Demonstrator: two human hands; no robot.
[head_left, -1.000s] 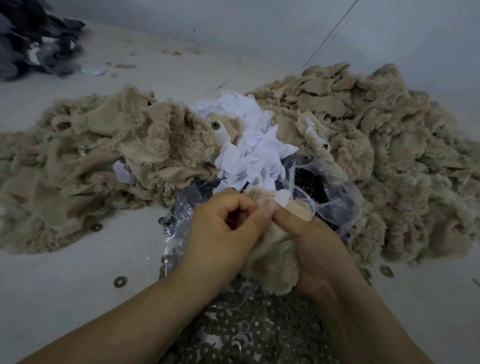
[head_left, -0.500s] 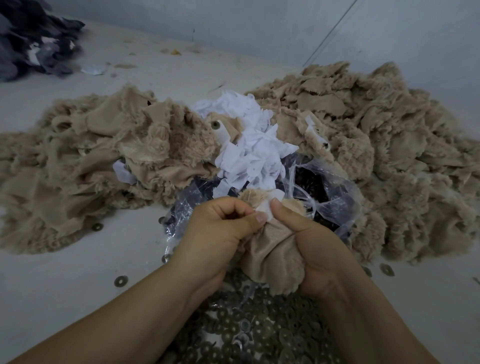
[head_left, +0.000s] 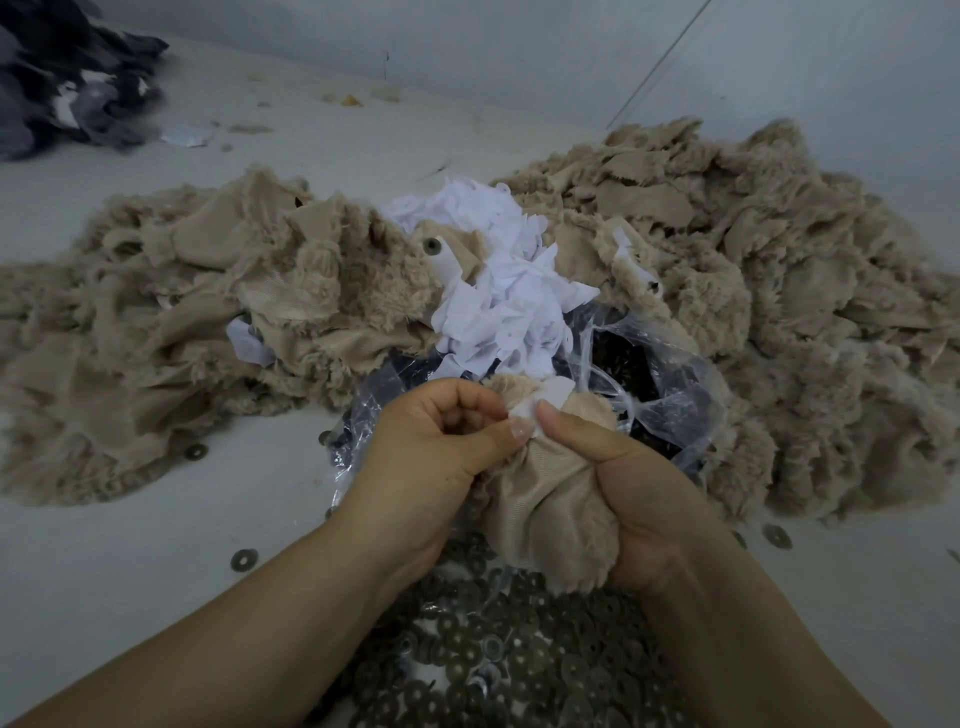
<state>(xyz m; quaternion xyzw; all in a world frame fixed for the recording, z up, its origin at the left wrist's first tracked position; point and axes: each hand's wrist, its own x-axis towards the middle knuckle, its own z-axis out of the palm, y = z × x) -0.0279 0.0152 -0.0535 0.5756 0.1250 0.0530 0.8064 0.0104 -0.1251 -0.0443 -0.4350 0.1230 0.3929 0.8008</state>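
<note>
My right grip clenches the beige plush piece, held above the washer heap on the counter. My left grip pinches its white patch on top.

Beige plush fabric piece, white paper scraps, dull bronze washers, dark cloth heap

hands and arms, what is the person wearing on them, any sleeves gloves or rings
Nothing worn shows. The left hand and right hand have no gloves or rings; nails short, unpainted. Both forearms are bare, no sleeves or watch.
</note>
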